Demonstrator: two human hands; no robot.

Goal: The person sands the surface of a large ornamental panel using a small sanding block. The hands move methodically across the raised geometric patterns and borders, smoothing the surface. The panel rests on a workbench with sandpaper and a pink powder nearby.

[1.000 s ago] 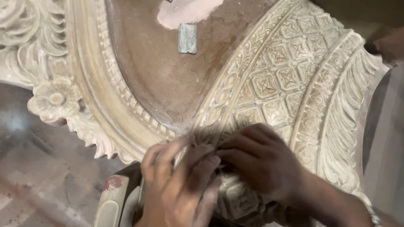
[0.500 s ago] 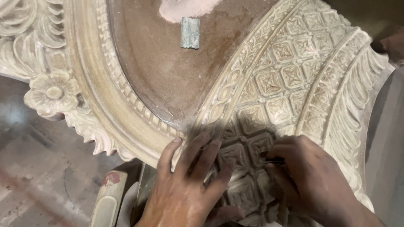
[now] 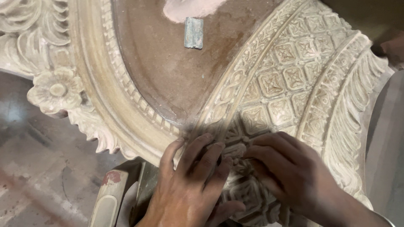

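Note:
A large pale carved panel [image 3: 294,75] with diamond-pattern tiles, a leaf border and a beaded oval rim fills the view. My left hand [image 3: 191,185] lies flat on its lower edge, fingers spread over the carved tiles near the rim. My right hand [image 3: 290,172] presses down beside it, fingers curled against the tile relief; whether it pinches something small is hidden. The two hands almost touch at the fingertips.
A smooth brown oval recess [image 3: 168,67] holds a small grey-green rectangular block [image 3: 194,32]. A carved flower [image 3: 57,90] juts out at the left edge. Below lies a dusty floor [image 3: 38,176] and a pale stand or support [image 3: 109,197].
Both hands have shifted: they slid down and apart half a second ago, then came back up and together onto the same tiles. The view has drifted slightly.

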